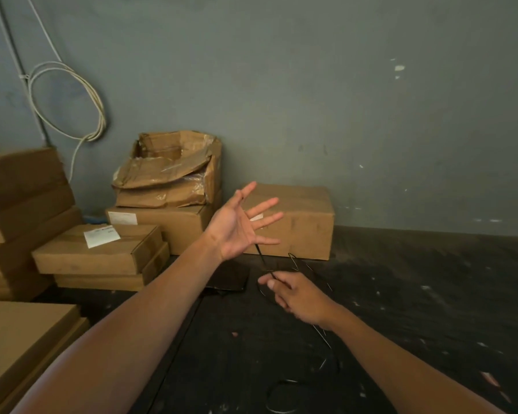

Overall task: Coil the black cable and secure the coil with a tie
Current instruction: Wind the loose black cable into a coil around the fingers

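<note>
A thin black cable runs over the dark floor, from loose loops near the bottom edge up into my right hand. My right hand pinches the cable between thumb and fingers. A taut stretch of the cable rises from there to my left hand. That hand is raised, palm toward me, fingers spread wide, and the cable passes behind the palm. Another small loop of cable lies just beyond my right hand. I see no tie.
Cardboard boxes are stacked along the grey wall and at the left. A flat dark object lies on the floor under my left wrist. A white cable coil hangs on the wall, upper left.
</note>
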Demonstrator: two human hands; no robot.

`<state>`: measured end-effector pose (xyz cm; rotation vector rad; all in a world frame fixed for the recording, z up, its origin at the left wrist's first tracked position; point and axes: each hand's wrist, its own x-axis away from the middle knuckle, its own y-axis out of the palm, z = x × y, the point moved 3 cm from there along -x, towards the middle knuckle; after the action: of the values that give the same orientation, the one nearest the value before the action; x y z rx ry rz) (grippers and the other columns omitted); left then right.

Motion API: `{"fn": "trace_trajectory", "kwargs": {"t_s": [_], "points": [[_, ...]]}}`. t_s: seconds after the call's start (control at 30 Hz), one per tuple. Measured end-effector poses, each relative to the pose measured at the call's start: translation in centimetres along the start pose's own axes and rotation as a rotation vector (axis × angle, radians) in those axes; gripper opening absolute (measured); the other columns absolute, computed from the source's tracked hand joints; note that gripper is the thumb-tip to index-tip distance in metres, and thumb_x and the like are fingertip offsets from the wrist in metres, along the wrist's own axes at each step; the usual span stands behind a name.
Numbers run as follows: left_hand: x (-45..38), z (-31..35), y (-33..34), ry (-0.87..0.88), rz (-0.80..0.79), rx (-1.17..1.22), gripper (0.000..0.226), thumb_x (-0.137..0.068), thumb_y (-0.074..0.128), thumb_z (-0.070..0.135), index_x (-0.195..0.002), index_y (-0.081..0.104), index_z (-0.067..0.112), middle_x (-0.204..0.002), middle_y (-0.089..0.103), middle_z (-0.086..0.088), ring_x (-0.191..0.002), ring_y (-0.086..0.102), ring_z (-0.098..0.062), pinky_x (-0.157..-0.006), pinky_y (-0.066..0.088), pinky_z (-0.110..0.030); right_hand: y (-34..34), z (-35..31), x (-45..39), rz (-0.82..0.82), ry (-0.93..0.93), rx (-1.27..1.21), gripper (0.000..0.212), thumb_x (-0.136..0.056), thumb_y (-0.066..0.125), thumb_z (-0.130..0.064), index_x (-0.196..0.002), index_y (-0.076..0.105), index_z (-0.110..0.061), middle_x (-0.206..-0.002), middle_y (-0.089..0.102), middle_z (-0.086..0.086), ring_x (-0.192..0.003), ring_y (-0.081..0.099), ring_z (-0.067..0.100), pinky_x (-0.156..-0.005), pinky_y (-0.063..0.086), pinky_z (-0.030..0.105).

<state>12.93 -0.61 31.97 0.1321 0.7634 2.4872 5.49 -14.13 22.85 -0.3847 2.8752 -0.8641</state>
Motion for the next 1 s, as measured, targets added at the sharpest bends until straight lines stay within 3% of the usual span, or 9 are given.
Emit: {"fn": "trace_trajectory", "kwargs": {"t_s": [0.1,0.3,0.47,0.6,0.67,0.73,0.83,0.9,1.0], "points": [[-0.6,1.5,-1.8,0.032,0.062,-0.092,0.046,-0.100,0.027,0.056,-0.146,0.030,0.050,-0.139,0.057,-0.011,-0.122,0.057,-0.041,-0.097,0.023,-0.083,0.1,-0.3,0.4,-0.081,0.007,0.078,0.032,-0.105,0.038,-0.030,-0.129,0.057,-0.024,-0.066,0.047,-0.005,-0.057,0.043,0.007,-0.061,0.040,0.027],[-1.4,3.6,-5.1,0.052,0.087,-0.141,0.049,-0.097,0.030,0.060,-0.145,0.021,0.057,-0.151,0.040,-0.012,-0.137,0.033,-0.051,-0.101,-0.001,-0.083,-0.5,-1.3,1.1,-0.189,0.000,0.169,0.032,-0.104,0.038,-0.032,-0.129,0.058,-0.026,-0.071,0.047,-0.006,-0.058,0.042,0.004,-0.060,0.038,0.023],[-1.9,3.3,-6.8,0.070,0.178,-0.158,0.052,-0.099,0.029,0.053,-0.150,0.020,0.046,-0.158,0.030,-0.011,-0.143,0.020,-0.051,-0.104,0.002,-0.081,-1.7,-3.5,1.8,-0.223,-0.039,0.214,0.031,-0.104,0.040,-0.033,-0.126,0.060,-0.026,-0.070,0.046,-0.009,-0.058,0.045,0.000,-0.060,0.038,0.020],[-1.2,1.7,-7.5,-0.044,0.188,-0.350,0.058,-0.096,0.037,0.055,-0.151,0.020,0.047,-0.159,0.029,-0.010,-0.143,0.020,-0.049,-0.105,0.001,-0.078,-3.8,-5.5,2.1,-0.149,-0.102,0.239,0.026,-0.101,0.044,-0.040,-0.112,0.066,-0.032,-0.065,0.047,-0.007,-0.053,0.044,0.004,-0.055,0.037,0.022],[-0.6,0.6,-7.7,-0.147,0.139,-0.495,0.063,-0.089,0.042,0.060,-0.149,0.024,0.049,-0.158,0.031,-0.008,-0.144,0.017,-0.048,-0.106,-0.004,-0.075,-5.4,-6.8,2.4,-0.092,-0.133,0.255,0.024,-0.100,0.045,-0.040,-0.105,0.067,-0.032,-0.063,0.052,-0.008,-0.055,0.046,0.008,-0.057,0.039,0.020],[0.1,-0.5,-7.5,-0.238,0.044,-0.567,0.054,-0.092,0.039,0.059,-0.145,0.033,0.051,-0.157,0.033,-0.006,-0.145,0.015,-0.048,-0.106,-0.009,-0.074,-7.3,-8.3,2.6,-0.031,-0.159,0.246,0.022,-0.101,0.046,-0.034,-0.100,0.066,-0.026,-0.051,0.055,-0.020,-0.044,0.047,-0.004,-0.050,0.037,0.008],[1.2,-1.9,-6.5,-0.371,-0.128,-0.571,0.045,-0.096,0.034,0.054,-0.139,0.043,0.052,-0.156,0.036,-0.005,-0.143,0.023,-0.046,-0.107,-0.005,-0.075,-10.0,-9.5,2.2,0.050,-0.186,0.246,0.021,-0.101,0.048,-0.027,-0.103,0.067,-0.018,-0.046,0.052,-0.036,-0.045,0.048,-0.016,-0.053,0.032,0.009],[2.0,-2.7,-5.4,-0.463,-0.266,-0.591,0.045,-0.097,0.032,0.051,-0.141,0.043,0.050,-0.153,0.042,-0.005,-0.141,0.031,-0.044,-0.109,0.005,-0.072,-11.2,-9.6,1.6,0.098,-0.214,0.239,0.021,-0.099,0.052,-0.026,-0.102,0.070,-0.016,-0.062,0.061,-0.036,-0.065,0.055,-0.021,-0.070,0.040,0.013],[3.6,-3.6,-3.2,-0.574,-0.500,-0.571,0.049,-0.098,0.031,0.048,-0.147,0.034,0.045,-0.154,0.042,-0.008,-0.139,0.037,-0.042,-0.100,0.030,-0.055,-12.7,-9.5,0.7,0.198,-0.249,0.245,0.012,-0.094,0.060,-0.029,-0.091,0.071,-0.028,-0.091,0.069,-0.020,-0.095,0.062,-0.004,-0.091,0.048,0.027]]}}
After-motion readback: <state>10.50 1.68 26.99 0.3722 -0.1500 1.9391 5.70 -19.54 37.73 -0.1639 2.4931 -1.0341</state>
